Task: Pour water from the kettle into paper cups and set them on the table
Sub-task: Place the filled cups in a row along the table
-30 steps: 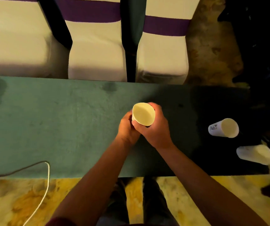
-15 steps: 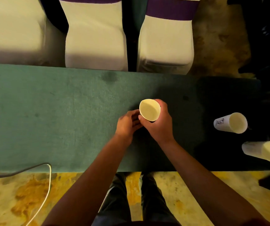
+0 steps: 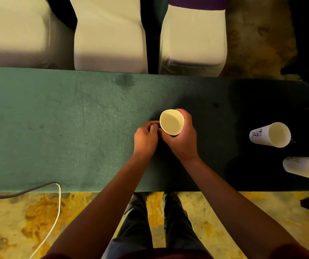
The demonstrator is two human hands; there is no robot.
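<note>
A long surface covered in green felt cloth (image 3: 56, 128) runs before me, three white-covered chairs (image 3: 110, 34) behind it and stained yellow floor (image 3: 19, 221) beneath. I count three white paper cups: two (image 3: 269, 134) (image 3: 307, 168) standing at the right end. My right hand (image 3: 182, 141) has its fingers wrapped around the third cup (image 3: 171, 122) mid-surface, while my left hand (image 3: 146, 139) curls loosely at its base.

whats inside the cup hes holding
The cup in the right hand shows only a pale interior; no water can be made out. Its lower outside is covered by both hands.
</note>
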